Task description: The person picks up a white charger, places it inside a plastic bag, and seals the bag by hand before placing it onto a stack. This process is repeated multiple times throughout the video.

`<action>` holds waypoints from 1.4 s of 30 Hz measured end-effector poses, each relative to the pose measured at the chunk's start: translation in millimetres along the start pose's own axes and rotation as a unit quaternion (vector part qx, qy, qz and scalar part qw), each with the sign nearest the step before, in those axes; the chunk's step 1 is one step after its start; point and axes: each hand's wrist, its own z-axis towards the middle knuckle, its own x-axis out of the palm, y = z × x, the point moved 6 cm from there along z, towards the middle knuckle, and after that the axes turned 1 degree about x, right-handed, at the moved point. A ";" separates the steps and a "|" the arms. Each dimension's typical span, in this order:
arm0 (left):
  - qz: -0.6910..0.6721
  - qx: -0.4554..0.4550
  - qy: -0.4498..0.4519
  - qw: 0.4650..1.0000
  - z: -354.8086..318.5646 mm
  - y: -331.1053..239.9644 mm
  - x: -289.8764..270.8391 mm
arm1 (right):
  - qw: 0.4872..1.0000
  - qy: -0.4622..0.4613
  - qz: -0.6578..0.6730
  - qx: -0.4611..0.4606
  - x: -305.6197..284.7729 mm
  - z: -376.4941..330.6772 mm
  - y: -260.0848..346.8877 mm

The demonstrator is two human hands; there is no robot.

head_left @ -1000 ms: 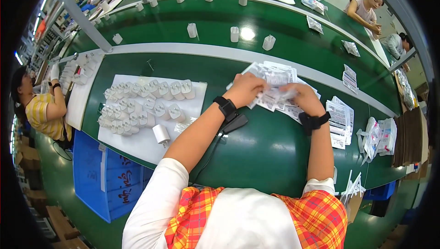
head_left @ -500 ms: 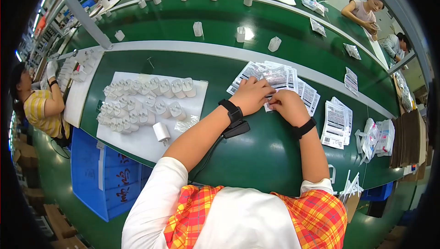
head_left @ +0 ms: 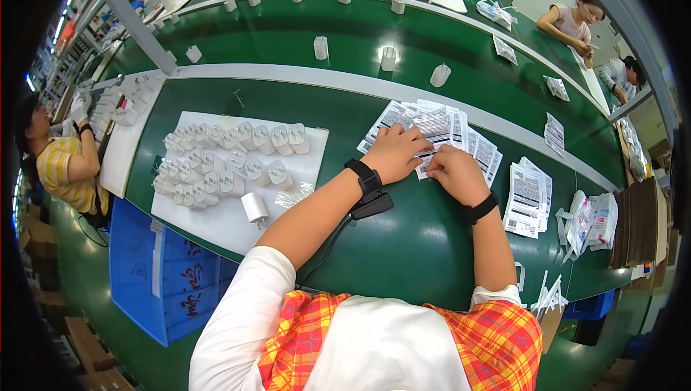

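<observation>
Printed white flat bags (head_left: pixel 440 123) lie fanned in a loose pile at the middle right of the green table. Over the pile's near left part is my left hand (head_left: pixel 393 155), fingers bent and tips closed on the edge of one bag. Facing it, my right hand (head_left: pixel 458 173) pinches the near corner of the same bag; the fingertips hide the exact grip. White plug chargers (head_left: pixel 216 146) stand in rows, prongs up, on a white mat (head_left: pixel 314 148) at the left. One charger (head_left: pixel 254 207) lies tipped over near the mat's front edge.
A second stack of printed bags (head_left: pixel 527 200) lies at the right, beside white plastic packs (head_left: pixel 590 222) and brown cardboard (head_left: pixel 637 222). Beyond a pale rail (head_left: pixel 288 71), a green conveyor (head_left: pixel 252 42) carries spaced chargers and filled bags. A blue crate (head_left: pixel 137 276) stands below left. Co-workers sit around.
On the conveyor, chargers and filled bags have shifted slightly to the right. My right hand has moved a little to the right and down, while my left hand stays almost in place.
</observation>
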 end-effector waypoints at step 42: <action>0.005 0.009 -0.029 1.000 3.3 -3.8 2.5 | 0.996 -0.076 -0.004 -0.050 -37.2 -39.3 0.8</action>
